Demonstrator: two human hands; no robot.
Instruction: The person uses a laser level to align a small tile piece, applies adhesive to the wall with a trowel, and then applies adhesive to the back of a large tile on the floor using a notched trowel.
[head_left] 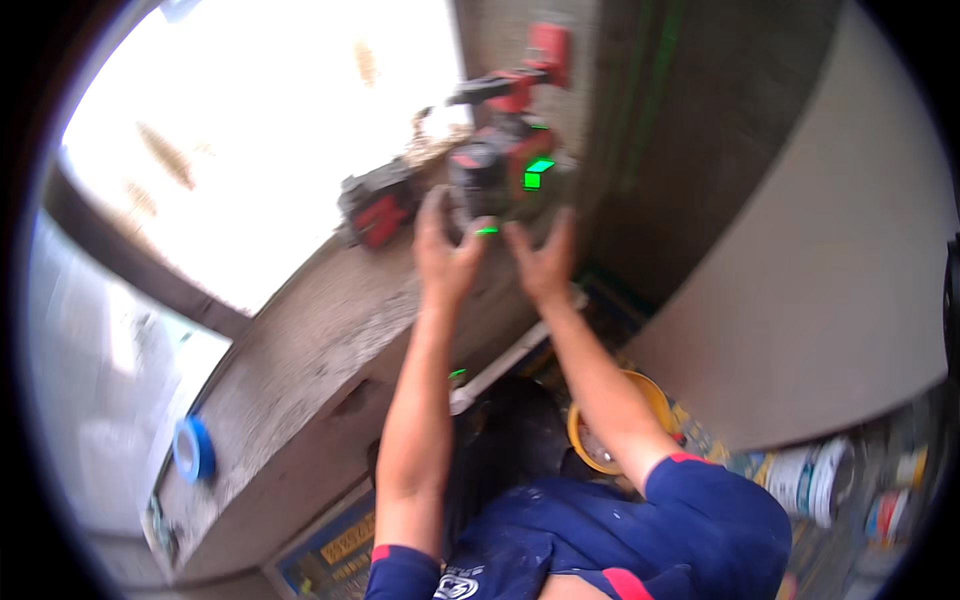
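Observation:
A red and black laser level (478,175) with bright green light on it stands at the window end of the concrete sill, blurred. My left hand (448,250) is at its near left side, fingers spread, with a green streak at the thumb. At its near right is my right hand (543,262), thumb and fingers apart. Blur hides whether the fingertips touch the device. Just left of my left hand lies a red and black block (378,205), perhaps a battery pack. Behind the laser level, a red and black piece (515,88) rises against the wall.
Blue tape (194,449) lies on the concrete sill (300,390) by the bright window (270,130). Below are a yellow bucket (652,392), partly behind my right arm, and a white bucket (808,482) on its side. A large pale panel (820,290) stands at the right.

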